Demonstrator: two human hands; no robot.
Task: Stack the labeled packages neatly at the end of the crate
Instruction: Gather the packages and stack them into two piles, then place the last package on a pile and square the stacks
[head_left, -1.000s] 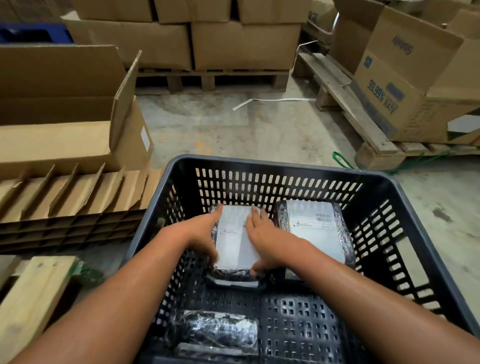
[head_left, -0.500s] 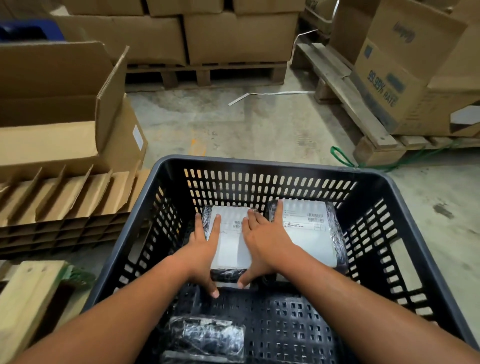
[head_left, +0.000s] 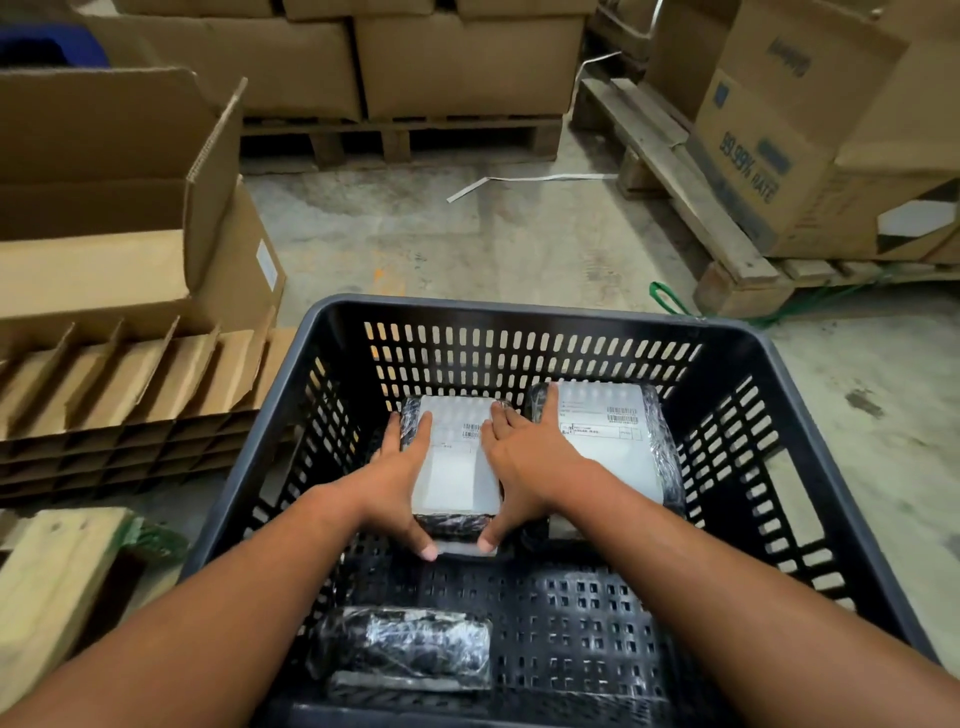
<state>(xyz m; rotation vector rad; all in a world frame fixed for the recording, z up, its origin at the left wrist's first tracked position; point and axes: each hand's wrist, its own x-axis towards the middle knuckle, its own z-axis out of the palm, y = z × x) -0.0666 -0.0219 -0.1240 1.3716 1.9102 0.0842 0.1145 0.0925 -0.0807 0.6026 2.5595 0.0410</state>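
A black slatted crate (head_left: 524, 317) fills the lower view. At its far end lie two black-wrapped packages with white labels, side by side. The left package (head_left: 457, 462) sits on top of another one, whose edge shows beneath it. My left hand (head_left: 397, 478) presses its left side and my right hand (head_left: 524, 462) its right side, thumbs hooked on the near edge. The right labeled package (head_left: 618, 441) touches my right hand's fingertips. A third wrapped package (head_left: 410, 649) lies at the crate's near end, label not visible.
An open cardboard box (head_left: 130, 218) and stacked cardboard dividers (head_left: 119, 395) stand left of the crate. Pallets with cartons (head_left: 467, 62) line the back and right (head_left: 779, 156). A wooden block (head_left: 57, 582) sits at lower left. Concrete floor lies beyond the crate.
Both hands slid from gripping the left package's sides to lying flatter along it, thumbs at its near edge. The package sits a little closer to the far wall.
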